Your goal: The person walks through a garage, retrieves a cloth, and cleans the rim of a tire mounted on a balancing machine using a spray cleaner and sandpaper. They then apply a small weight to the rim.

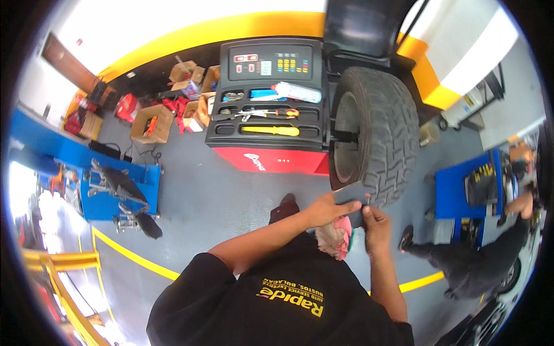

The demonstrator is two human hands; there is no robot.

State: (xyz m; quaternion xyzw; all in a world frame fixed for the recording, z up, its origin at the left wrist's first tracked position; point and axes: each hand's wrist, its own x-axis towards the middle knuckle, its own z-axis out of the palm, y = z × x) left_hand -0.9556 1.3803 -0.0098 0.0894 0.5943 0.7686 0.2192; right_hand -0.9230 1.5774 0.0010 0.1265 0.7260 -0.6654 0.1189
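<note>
A flat dark-grey rectangular piece is between my hands, in front of the wheel; I cannot make out what it is. My left hand grips it with the thumb across its face. My right hand pinches its lower right side with the thumb and fingers. A pink and beige cloth hangs just below my hands. Beyond them a large tyre with chunky tread stands upright on its rim, mounted at the right side of a red and black wheel balancer.
On the balancer's tray lie a yellow-handled tool, pliers and a white bottle. Cardboard boxes sit along the wall at left. A blue cart stands at right, where another person works.
</note>
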